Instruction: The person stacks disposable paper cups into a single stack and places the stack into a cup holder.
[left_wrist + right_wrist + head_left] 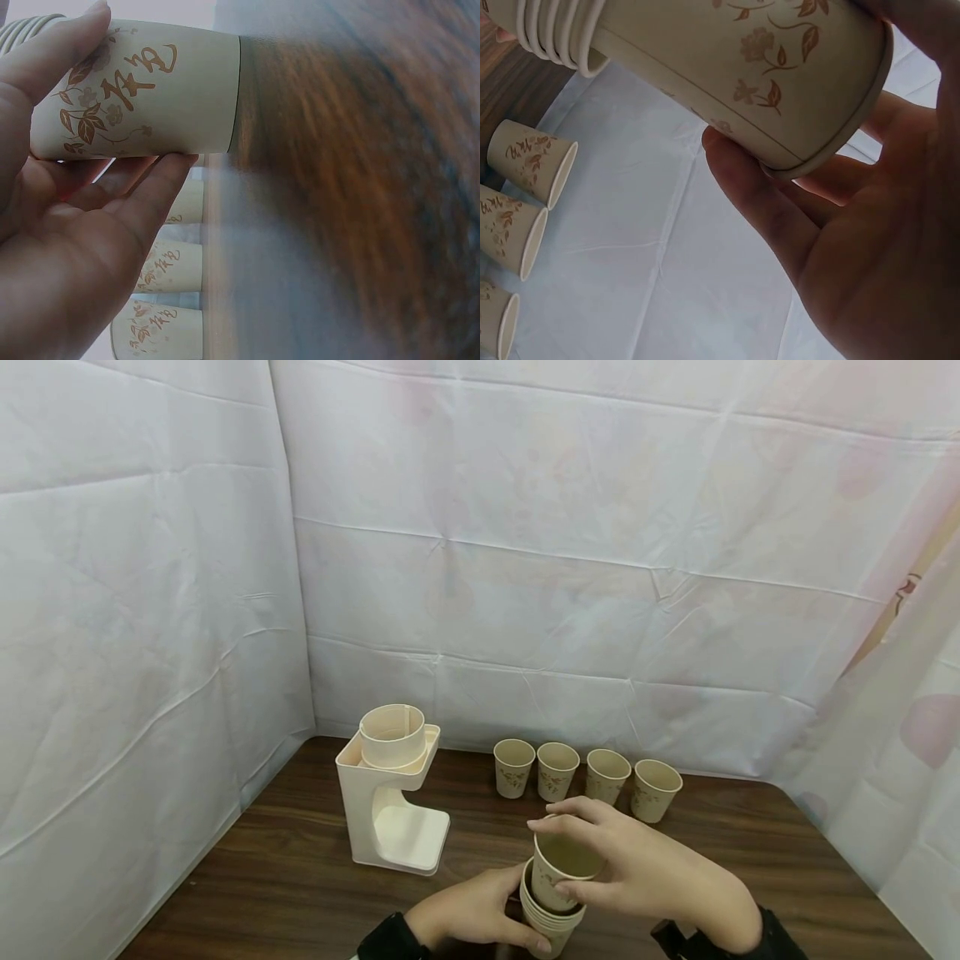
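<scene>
A stack of floral paper cups (pixel 553 930) stands upright near the front of the table. My left hand (pixel 476 910) grips it from the left side, thumb in front and fingers behind, and the left wrist view shows brown leaves and lettering on the lowest cup (pixel 150 90). From above, my right hand (pixel 630 864) holds the top paper cup (pixel 780 82) near its rim between thumb and fingers. That cup is raised partway out of the stack, its lower part still inside and hidden by the rims below.
Along the back of the table stands a row of several upright paper cups (pixel 557 777). To the left is a cream C-shaped stand (pixel 362 818) with a round open tube (pixel 392 752) in its top. White cloth (pixel 480 602) hangs behind and on the sides.
</scene>
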Available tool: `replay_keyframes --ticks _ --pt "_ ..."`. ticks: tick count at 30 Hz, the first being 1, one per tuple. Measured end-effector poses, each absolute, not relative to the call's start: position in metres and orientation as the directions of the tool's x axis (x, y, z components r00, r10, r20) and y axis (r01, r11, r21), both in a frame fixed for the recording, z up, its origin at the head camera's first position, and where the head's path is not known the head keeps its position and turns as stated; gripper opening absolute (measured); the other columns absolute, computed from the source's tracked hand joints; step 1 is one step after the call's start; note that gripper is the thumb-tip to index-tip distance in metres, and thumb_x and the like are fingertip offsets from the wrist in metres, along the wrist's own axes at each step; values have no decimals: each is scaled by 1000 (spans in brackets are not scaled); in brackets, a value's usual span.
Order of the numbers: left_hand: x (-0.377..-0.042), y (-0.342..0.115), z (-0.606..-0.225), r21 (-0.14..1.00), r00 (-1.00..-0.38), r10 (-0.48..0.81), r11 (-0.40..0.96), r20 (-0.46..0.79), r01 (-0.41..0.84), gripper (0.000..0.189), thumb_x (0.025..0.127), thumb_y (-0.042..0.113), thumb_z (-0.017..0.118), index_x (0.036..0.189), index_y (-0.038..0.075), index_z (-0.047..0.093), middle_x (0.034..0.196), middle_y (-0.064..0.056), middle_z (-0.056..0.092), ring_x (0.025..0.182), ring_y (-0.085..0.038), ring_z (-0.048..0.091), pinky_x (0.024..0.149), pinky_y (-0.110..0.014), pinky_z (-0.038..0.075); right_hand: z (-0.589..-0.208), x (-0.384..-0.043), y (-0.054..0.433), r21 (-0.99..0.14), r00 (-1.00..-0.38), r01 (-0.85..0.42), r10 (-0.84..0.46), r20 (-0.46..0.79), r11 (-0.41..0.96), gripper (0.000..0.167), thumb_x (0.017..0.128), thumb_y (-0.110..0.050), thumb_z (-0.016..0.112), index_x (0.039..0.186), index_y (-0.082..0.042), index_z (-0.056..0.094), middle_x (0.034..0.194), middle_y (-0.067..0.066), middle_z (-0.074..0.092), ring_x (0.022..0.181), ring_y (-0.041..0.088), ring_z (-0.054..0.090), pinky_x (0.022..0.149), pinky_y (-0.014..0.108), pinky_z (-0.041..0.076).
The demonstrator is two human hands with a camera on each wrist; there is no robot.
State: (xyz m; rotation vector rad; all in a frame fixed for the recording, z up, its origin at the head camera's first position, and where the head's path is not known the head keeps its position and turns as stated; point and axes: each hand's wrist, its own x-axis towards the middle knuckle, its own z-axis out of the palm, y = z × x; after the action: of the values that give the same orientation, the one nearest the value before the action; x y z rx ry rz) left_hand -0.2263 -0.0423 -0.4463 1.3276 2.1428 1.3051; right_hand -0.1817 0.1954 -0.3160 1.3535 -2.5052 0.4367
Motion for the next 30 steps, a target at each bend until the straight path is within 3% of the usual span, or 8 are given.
replay_keyframes --ticks 13,20,30 --pt "-225 -42 -449 826 -545 819 176 179 536 59 88 30 80 138 23 48 124 17 59 115 -1 55 99 -25 44 -337 -186 190 -193 -493 -870 -784 376 454 53 90 -33 77 138 -28 55 134 -4 51 112 11 59 84 23 52" --pt "-226 -42 -449 844 -536 827 160 168 512 59 89 26 79 138 20 48 122 16 61 112 0 57 98 -24 45 -347 -187 191 -193 -495 -869 -800 339 456 60 86 -29 80 140 -28 53 133 -5 51 112 10 59 85 27 53" --pt "-224 -42 -447 843 -533 828 155 174 516 55 89 25 79 135 15 50 118 16 63 109 0 58 95 -23 46 -354 -184 190 -181 -519 -855 -791 324 486 57 87 -40 79 138 -29 55 132 -5 52 112 10 59 87 30 53"
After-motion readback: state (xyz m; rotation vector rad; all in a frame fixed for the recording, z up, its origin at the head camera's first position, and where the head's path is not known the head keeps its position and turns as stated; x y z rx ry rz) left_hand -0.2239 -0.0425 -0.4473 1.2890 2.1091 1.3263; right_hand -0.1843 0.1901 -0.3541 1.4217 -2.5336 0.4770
